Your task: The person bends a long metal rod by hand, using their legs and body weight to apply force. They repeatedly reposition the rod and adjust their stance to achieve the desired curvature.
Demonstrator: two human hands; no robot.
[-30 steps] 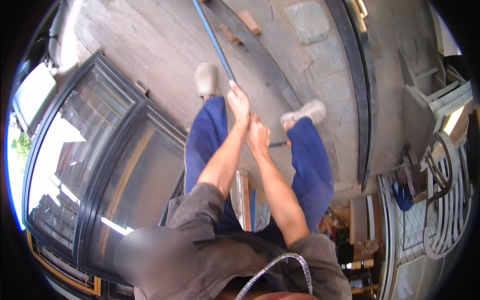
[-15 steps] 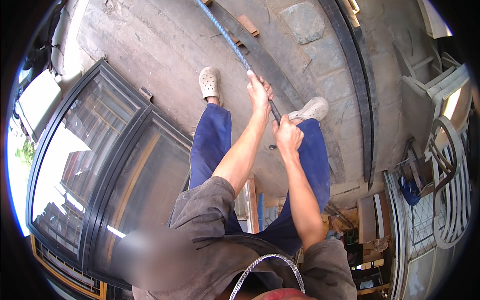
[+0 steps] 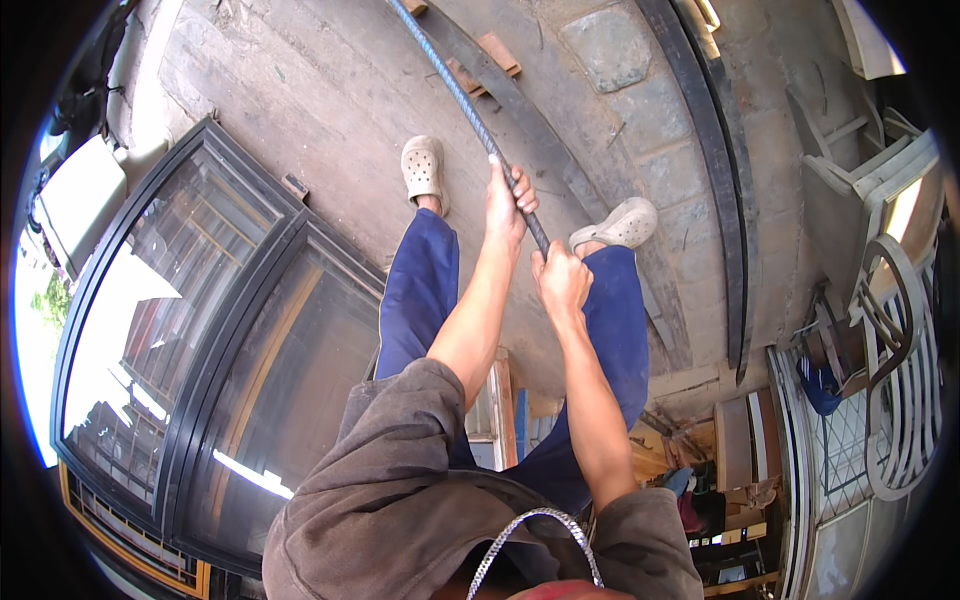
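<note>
A long, dark ribbed rod [image 3: 447, 80], looking like rebar, slants from the top edge of the picture down between my legs. My left hand [image 3: 508, 200] is wrapped round it, the thumb lying along its upper side. Just below and to the right, my right hand [image 3: 562, 280] is closed on the rod near its lower end, which its fingers hide. Beneath the rod a flat dark bar [image 3: 545, 130] lies on the floor, with small reddish blocks [image 3: 498, 53] at its side. The rod's far end is out of view.
Dark-framed glass panels [image 3: 290, 225] lean at my left. Long black curved-looking strips [image 3: 725, 170] run along the floor at right. Beyond them stand a grey chair [image 3: 895, 370] and pale wooden furniture parts [image 3: 865, 180]. My clogs [image 3: 423, 168] are planted apart on the concrete floor.
Both hands have shifted slightly toward me and to the left along with the rod's lower part. Their grip on it stays closed.
</note>
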